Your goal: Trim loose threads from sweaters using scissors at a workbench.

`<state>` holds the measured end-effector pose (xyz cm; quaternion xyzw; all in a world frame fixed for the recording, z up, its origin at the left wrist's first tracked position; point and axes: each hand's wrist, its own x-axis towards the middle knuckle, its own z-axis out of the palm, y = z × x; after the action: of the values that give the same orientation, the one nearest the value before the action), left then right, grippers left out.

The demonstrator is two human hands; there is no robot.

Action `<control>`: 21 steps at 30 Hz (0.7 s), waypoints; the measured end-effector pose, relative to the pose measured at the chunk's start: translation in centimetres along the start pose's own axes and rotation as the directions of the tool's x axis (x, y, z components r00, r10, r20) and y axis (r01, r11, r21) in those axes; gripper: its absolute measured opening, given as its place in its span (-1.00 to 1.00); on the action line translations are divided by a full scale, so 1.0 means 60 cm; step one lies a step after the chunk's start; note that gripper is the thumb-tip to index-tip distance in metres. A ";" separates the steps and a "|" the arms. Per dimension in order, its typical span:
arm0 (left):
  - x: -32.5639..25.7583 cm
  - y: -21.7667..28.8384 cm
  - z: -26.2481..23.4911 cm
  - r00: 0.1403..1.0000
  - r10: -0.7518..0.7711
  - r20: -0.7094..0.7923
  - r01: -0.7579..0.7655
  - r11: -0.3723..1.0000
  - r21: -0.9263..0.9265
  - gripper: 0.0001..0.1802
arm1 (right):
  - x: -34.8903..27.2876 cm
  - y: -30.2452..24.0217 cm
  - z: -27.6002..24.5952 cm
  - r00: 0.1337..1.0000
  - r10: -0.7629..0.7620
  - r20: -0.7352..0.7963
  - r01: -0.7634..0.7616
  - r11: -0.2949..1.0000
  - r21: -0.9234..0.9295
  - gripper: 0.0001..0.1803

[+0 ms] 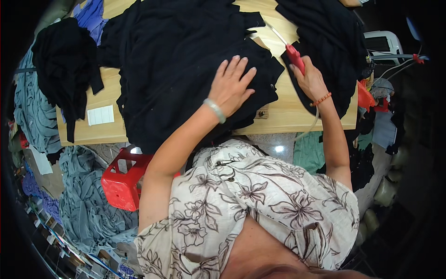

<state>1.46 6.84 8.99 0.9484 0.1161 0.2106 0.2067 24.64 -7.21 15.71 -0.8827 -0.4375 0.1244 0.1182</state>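
Note:
My left hand (233, 83) lies flat on a heap of black knit garments (176, 79), its fingers spread. The cloth covers much of the wooden table. In my right hand (311, 81) is a red-handled tool (295, 58) with a thin metal rod; its exact kind is unclear. The rod points up and left, its tip near a narrow black strip at the pile's far right edge. A pale cord or hose (309, 132) hangs below my right wrist, beside the table's near edge.
More black cloth lies at the table's right (325, 42) and left (62, 56). A white label sheet (101, 116) rests on the table (93, 136). A red plastic stool (121, 183) stands below on the left, next to heaped grey-green cloth (83, 200). Purple fabric (90, 18) shows at the far left.

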 end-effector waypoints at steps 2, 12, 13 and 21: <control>0.018 -0.015 0.056 0.986 -0.083 0.144 0.065 0.990 0.125 -0.37 | -0.022 -0.010 -0.013 0.997 -0.006 0.077 0.000 0.998 0.070 -0.61; 0.020 -0.014 0.079 0.983 -0.064 0.173 0.034 0.984 0.174 -0.34 | -0.052 -0.054 -0.020 0.876 -0.237 0.420 0.246 0.969 0.033 -0.71; 0.020 -0.015 0.077 0.977 -0.073 0.201 0.037 0.984 0.175 -0.34 | -0.053 -0.074 -0.029 0.854 -0.265 0.448 0.282 0.959 0.031 -0.71; -0.004 -0.040 0.113 0.995 0.042 0.087 -0.056 0.984 0.171 -0.42 | -0.053 -0.277 0.006 0.675 -0.546 0.496 0.582 0.808 0.096 -0.67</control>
<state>3.97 6.55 2.26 0.9733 0.1018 0.1653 0.1229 10.30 0.06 21.00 -0.6443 -0.7072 0.2912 0.0020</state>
